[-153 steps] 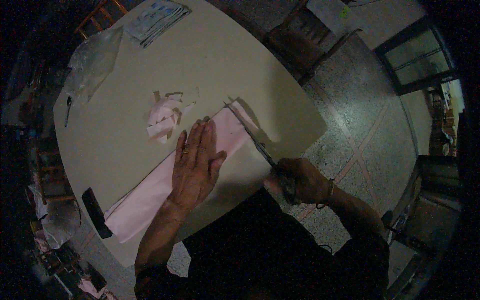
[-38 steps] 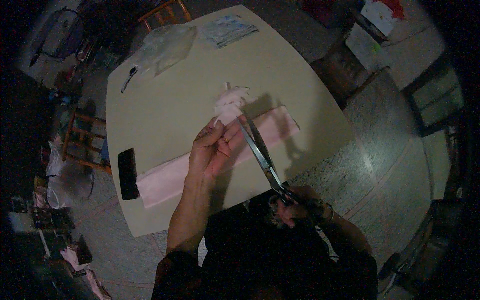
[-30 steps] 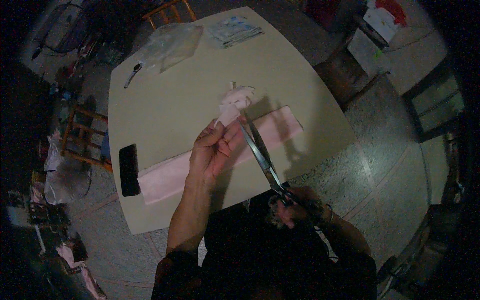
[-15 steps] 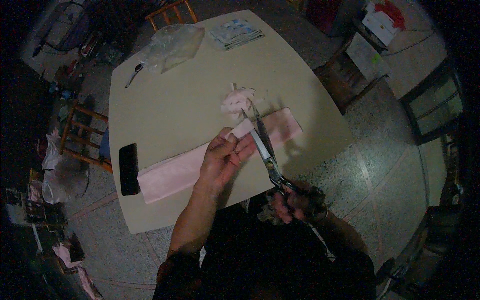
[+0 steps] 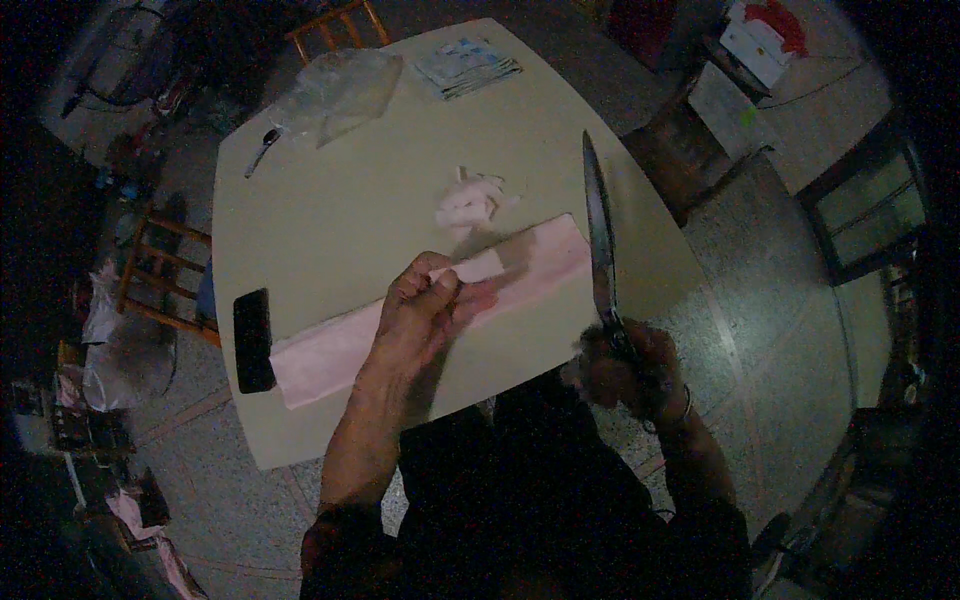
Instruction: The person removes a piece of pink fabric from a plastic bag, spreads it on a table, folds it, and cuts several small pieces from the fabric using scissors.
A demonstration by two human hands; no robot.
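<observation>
My left hand (image 5: 418, 310) pinches a small pale pink fabric piece (image 5: 478, 268) between thumb and fingers, above a long folded strip of pink cloth (image 5: 330, 358). That strip lies slantwise across the table, partly hidden by the hand. To the right, my right hand (image 5: 635, 372) grips large dark-handled scissors (image 5: 600, 230). Their blades are together and point away from me, beyond the strip's right end. A little heap of pale pink scraps (image 5: 468, 200) lies on the table past my left hand.
On the cream table (image 5: 330, 220) lie a black phone (image 5: 254, 340) at left, a wristwatch (image 5: 262, 152), a crumpled clear plastic bag (image 5: 345, 95) and a folded patterned cloth or paper (image 5: 466, 68) at the far side. Wooden chairs (image 5: 165, 265) stand around it.
The scissors have closed and moved right, away from the fabric piece, turning to point more straight ahead. My left hand has drawn slightly left, still pinching the piece.
</observation>
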